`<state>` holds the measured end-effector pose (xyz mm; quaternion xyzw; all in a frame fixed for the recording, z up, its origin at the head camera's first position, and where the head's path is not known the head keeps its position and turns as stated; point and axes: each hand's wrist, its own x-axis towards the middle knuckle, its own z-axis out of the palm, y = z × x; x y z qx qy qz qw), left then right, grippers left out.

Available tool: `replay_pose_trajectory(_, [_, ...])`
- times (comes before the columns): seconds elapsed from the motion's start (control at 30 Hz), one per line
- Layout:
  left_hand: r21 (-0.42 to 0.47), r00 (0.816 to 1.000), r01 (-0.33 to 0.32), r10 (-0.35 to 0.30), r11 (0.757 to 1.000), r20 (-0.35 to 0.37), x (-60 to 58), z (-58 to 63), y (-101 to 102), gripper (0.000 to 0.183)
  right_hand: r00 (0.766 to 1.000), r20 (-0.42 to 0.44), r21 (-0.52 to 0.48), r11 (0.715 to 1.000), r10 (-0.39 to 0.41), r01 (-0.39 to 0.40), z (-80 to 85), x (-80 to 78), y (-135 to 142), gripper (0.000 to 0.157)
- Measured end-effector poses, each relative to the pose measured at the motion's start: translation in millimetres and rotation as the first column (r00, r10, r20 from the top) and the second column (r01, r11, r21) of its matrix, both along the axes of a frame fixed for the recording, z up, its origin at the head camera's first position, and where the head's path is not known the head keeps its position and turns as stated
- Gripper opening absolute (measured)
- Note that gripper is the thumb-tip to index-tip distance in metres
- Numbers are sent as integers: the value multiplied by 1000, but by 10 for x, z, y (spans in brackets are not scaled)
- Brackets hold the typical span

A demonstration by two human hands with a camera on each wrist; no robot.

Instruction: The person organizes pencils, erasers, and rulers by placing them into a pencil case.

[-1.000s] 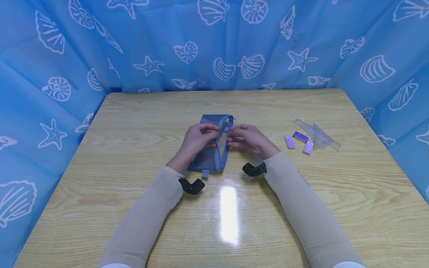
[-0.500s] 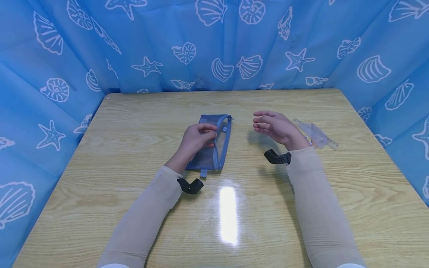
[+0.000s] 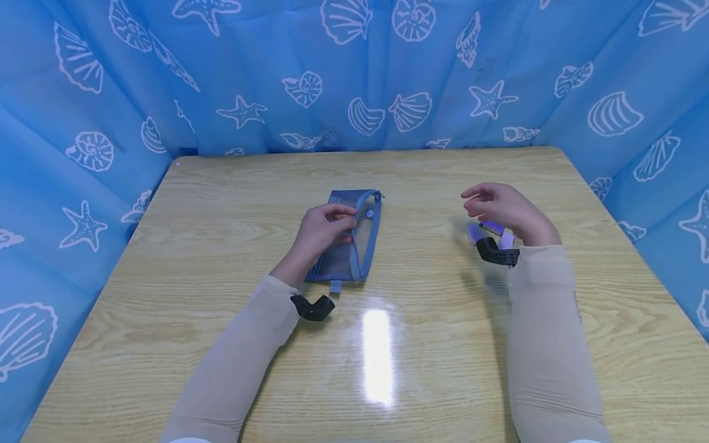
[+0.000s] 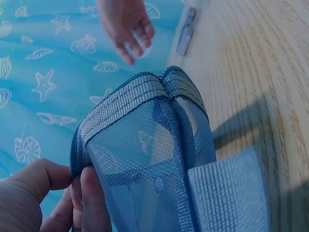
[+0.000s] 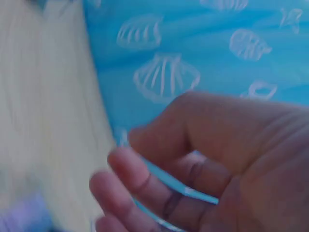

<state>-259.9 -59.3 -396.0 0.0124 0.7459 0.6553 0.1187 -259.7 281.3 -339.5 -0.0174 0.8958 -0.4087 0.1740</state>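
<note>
A blue mesh zip pouch (image 3: 339, 266) lies on the table with its zipped side gaping. My left hand (image 3: 317, 235) pinches the zip edge of this pouch between thumb and fingers; the left wrist view shows the grip on the bound rim (image 4: 120, 106) close up. Off to the right, my right hand (image 3: 509, 210) hovers with loosely bent fingers and nothing between them. Below it sit small purple blocks: a pale one (image 3: 474, 233), a darker one (image 3: 492, 227) and another pale one (image 3: 506, 240), partly covered by the hand and wrist camera.
The wooden table (image 3: 221, 209) has a bright light reflection near its front. A blue curtain (image 3: 266, 61) with white shell prints stands behind and along the sides. A fabric tab (image 3: 335, 287) sticks out from the pouch's near end.
My right hand has left the pouch's right edge and travelled right, over the small purple blocks. It now hides the clear rulers seen before. The left hand keeps its hold on the pouch.
</note>
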Motion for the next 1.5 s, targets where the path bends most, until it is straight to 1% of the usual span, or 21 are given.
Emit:
replay_pose_trajectory(0.1, [5,1000,0,0,1000,-2,2,-4,-5,24,999,3,127,991,-47,47,-28,17,115,51])
replay_pose_trajectory(0.17, [7,1000,0,0,1000,0,1,-7,-7,24,997,1,172,982,-80,78,-48,24,172,51])
replay_pose_trajectory(0.27, [10,1000,-1,1,1000,0,1,-3,-10,24,992,8,209,970,-126,122,-76,30,235,51])
replay_pose_trajectory(0.47, [12,1000,-6,6,1000,-1,-1,8,-9,24,982,15,262,949,-188,178,-166,5,307,48])
replay_pose_trajectory(0.63, [19,1000,-8,8,1000,9,-9,3,-11,23,975,24,291,935,-219,202,-254,-19,318,45])
replay_pose_trajectory(0.87, [13,1000,-9,9,1000,5,-12,3,-14,27,970,17,281,933,-241,227,-322,-35,311,40])
replay_pose_trajectory(1.17, [24,1000,1,-1,1000,-6,-21,5,-19,29,974,1,290,932,-226,216,-374,-48,299,34])
replay_pose_trajectory(1.5, [24,1000,3,-3,1000,-11,-15,0,-21,28,981,-61,353,915,-184,194,-394,-76,232,37])
